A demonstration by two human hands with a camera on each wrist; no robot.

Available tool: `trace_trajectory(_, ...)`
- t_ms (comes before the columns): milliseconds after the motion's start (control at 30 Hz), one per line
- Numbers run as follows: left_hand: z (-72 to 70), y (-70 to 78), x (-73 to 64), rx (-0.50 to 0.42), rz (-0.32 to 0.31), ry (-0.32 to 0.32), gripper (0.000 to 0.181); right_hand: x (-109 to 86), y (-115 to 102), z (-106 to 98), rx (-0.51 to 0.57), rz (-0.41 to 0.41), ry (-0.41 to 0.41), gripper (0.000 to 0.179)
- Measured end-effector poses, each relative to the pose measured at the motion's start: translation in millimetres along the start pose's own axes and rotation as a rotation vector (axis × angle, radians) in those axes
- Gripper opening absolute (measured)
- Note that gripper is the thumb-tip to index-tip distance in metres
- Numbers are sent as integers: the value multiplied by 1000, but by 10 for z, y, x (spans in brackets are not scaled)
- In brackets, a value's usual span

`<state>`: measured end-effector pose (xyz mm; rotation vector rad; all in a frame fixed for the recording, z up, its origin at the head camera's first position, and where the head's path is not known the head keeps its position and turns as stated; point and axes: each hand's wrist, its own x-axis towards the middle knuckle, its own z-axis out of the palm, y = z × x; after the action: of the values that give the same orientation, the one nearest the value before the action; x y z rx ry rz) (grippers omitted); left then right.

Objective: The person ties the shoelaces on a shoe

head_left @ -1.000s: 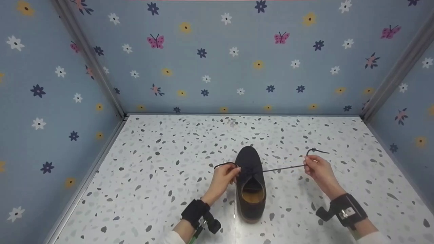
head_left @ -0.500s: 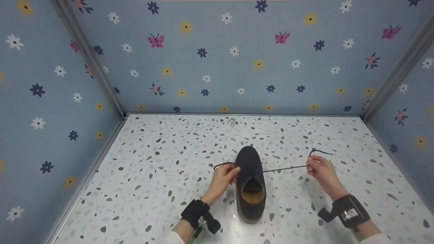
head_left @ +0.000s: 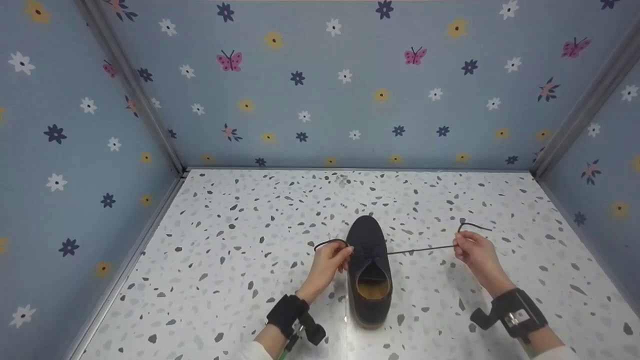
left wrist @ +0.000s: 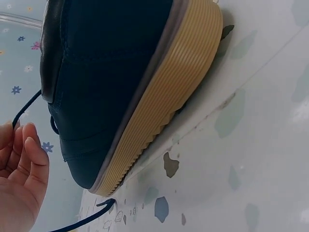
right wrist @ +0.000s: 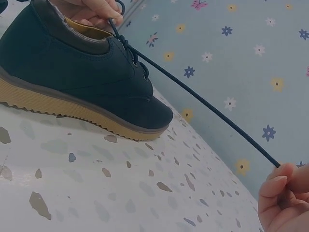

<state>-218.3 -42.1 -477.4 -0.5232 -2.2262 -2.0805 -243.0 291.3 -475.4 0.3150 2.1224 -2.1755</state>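
Both hands pinch a shoelace, well apart from each other. The left hand (head_left: 330,260) is just beside the shoe (head_left: 370,270), its thumb and fingers closed on one end of the lace (head_left: 420,249) near the laced front; a bit of that end curves over the back of the hand. The right hand (head_left: 477,252) is out to the right, gripping the other end between thumb and fingers, with a short tail bending away past the fingertips. Between the shoe and the right hand the lace runs straight — it looks taut — and the right wrist view shows it leaving a knot (right wrist: 124,42) at the top of the lacing.

The shoe sits upright on the speckled white surface (head_left: 250,225), toe toward the flowered back wall (head_left: 345,115). It is dark, with a tan ridged sole (left wrist: 193,53) and a tan inside. Each wrist wears a black strap (head_left: 518,314).
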Motion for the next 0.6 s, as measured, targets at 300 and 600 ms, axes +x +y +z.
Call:
trace_trajectory(300,-13,-10,-4,-31,-18,7,18,-19,1,8,49,-10,24,32)
trace_trajectory(600,-24,-10,-23,-17,-57,16,18,-23,-29,0,112,20,85,33)
